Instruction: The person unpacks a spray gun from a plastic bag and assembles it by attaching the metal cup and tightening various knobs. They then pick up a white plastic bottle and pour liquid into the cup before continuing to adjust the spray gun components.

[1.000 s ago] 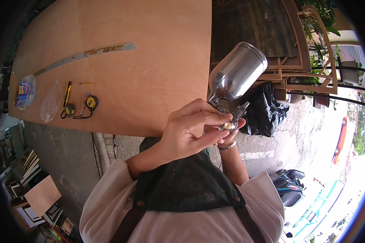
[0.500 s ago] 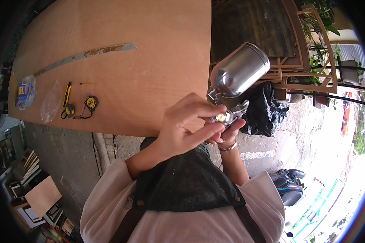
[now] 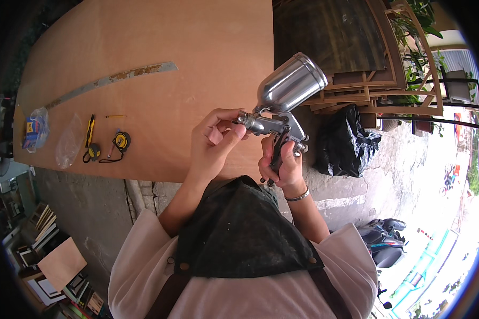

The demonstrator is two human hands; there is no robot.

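Note:
A silver spray gun (image 3: 274, 125) with a shiny metal cup (image 3: 292, 84) on top is held in front of me, over the table's near right corner. Its nozzle end points left and its cup tilts up to the right. My right hand (image 3: 283, 162) is closed around the dark handle, below the body. The fingers and thumb of my left hand (image 3: 218, 137) pinch the round nozzle cap (image 3: 245, 120). The palm side of the right hand's grip is partly hidden.
On the wooden tabletop (image 3: 197, 48) lie a rusty metal ruler (image 3: 117, 78), a pencil (image 3: 114, 116), a yellow cutter knife (image 3: 90, 130), tape measures (image 3: 121, 141) and clear plastic bags (image 3: 69, 141). A black plastic bag (image 3: 346, 143) and wooden frames (image 3: 378, 95) stand right.
The spray gun has swung round so its nozzle now points left and its side shows. It has shifted left, and both hands have moved along with it.

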